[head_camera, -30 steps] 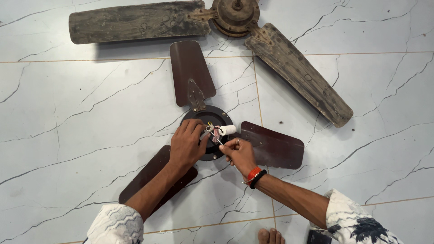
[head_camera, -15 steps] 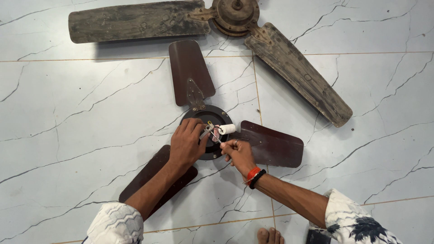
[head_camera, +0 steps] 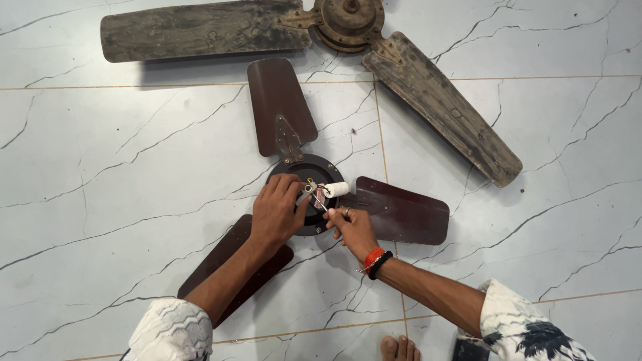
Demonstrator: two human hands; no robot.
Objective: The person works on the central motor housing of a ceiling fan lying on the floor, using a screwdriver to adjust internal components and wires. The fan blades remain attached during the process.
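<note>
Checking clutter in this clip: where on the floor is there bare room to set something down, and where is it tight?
Bare tile lies left of the brown fan, below the old grey fan's left blade, and right of its lower blade. It is crowded at the brown fan's hub, where the left hand and the right hand with a thin tool meet, and between the two fans.

Weathered, grimy old ceiling fan (head_camera: 348, 27) on white marble-patterned tiled floor (head_camera: 100, 174); bare toes (head_camera: 399, 348) at bottom edge.
</note>
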